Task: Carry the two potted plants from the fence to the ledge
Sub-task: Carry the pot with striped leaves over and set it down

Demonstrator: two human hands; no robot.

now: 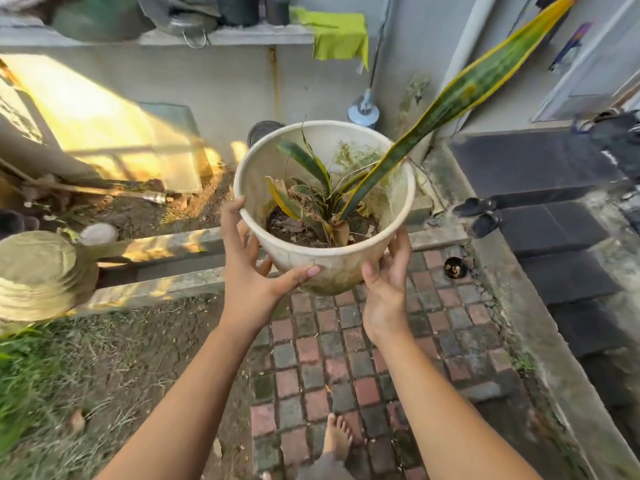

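Pot (325, 265), soil-filled and probably heavy, held in the air above the paving (346, 358): left hand (249, 268) and right hand (384, 289) clasp its smooth sides below the rim, leaf (460, 95) untouched.

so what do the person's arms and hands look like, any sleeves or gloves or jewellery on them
Both arms are bare from the frame edge to the wrist: no sleeves show. The left hand and right hand wear no gloves, and no rings, watch or bracelets are visible. The left thumbnail looks short and unpainted.
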